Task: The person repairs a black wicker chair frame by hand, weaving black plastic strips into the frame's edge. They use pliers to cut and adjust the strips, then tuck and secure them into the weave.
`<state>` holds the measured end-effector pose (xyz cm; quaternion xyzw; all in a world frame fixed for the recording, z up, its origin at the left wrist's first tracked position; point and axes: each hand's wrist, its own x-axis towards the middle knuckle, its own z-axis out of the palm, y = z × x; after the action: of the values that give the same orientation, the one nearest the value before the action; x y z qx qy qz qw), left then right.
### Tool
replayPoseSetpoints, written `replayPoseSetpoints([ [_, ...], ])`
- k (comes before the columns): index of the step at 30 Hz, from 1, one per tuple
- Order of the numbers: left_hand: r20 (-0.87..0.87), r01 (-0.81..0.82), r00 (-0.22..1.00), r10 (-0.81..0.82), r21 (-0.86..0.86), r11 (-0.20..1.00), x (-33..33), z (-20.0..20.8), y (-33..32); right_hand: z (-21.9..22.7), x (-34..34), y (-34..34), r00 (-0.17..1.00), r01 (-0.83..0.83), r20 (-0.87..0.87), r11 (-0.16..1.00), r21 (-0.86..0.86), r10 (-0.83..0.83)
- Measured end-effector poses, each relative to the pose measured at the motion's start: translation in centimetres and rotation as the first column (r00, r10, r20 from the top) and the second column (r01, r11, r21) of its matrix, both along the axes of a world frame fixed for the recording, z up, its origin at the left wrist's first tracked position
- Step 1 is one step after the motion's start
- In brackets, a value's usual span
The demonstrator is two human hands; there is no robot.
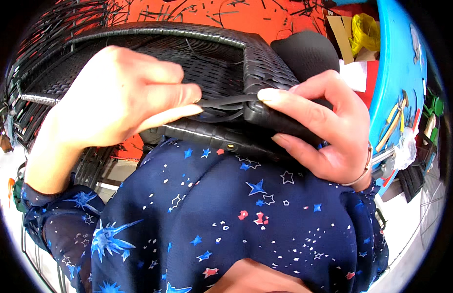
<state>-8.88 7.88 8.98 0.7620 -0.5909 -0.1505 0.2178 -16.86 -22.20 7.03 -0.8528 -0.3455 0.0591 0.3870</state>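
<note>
A black woven wicker piece [202,61], shaped like a seat or basket with wrapped edges, lies across my lap. My left hand [121,93] is closed in a pinch, holding a flat black strip [225,101] between thumb and bent fingers. The strip runs taut to the right, to the corner of a woven bar. My right hand [329,127] wraps that bar, its fingertip pressing beside the strip at the corner and its thumb underneath. Below the strip, a second black strand curves near the same corner. My palms hide part of the weave.
Scraps of black strip litter the red floor [163,12]. Bundled black strips [36,49] rise at the far left. On the right, a blue surface [395,58] carries yellow-handled tools [395,122] and a clear plastic bag [407,149]. A yellow bag [365,34] sits in cardboard.
</note>
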Motion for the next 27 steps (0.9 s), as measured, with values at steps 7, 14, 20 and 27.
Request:
replayPoseSetpoints([
  [7, 0.025, -0.021, 0.999, 0.022, -0.017, 1.000, 0.4, -0.7, 0.1, 0.1, 0.1, 0.3, 1.000, 0.009, 0.001, 1.000, 0.003, -0.009],
  [14, -0.274, -0.052, 0.961, 0.025, -0.092, 0.994, 1.2, -2.4, -0.1, 0.5, 0.0, 0.8, 0.999, 0.052, 0.015, 0.998, -0.033, -0.051],
  [20, -0.169, -0.183, 0.965, 0.202, 0.122, 0.976, 3.9, -0.6, -1.1, -0.1, 1.4, 0.4, 0.985, 0.146, 0.093, 0.989, -0.023, -0.144],
  [27, -0.125, -0.402, 0.900, 0.419, 0.138, 0.905, 6.7, -0.1, -0.8, -1.0, 4.7, -1.2, 0.980, 0.200, 0.014, 0.980, -0.012, -0.200],
])
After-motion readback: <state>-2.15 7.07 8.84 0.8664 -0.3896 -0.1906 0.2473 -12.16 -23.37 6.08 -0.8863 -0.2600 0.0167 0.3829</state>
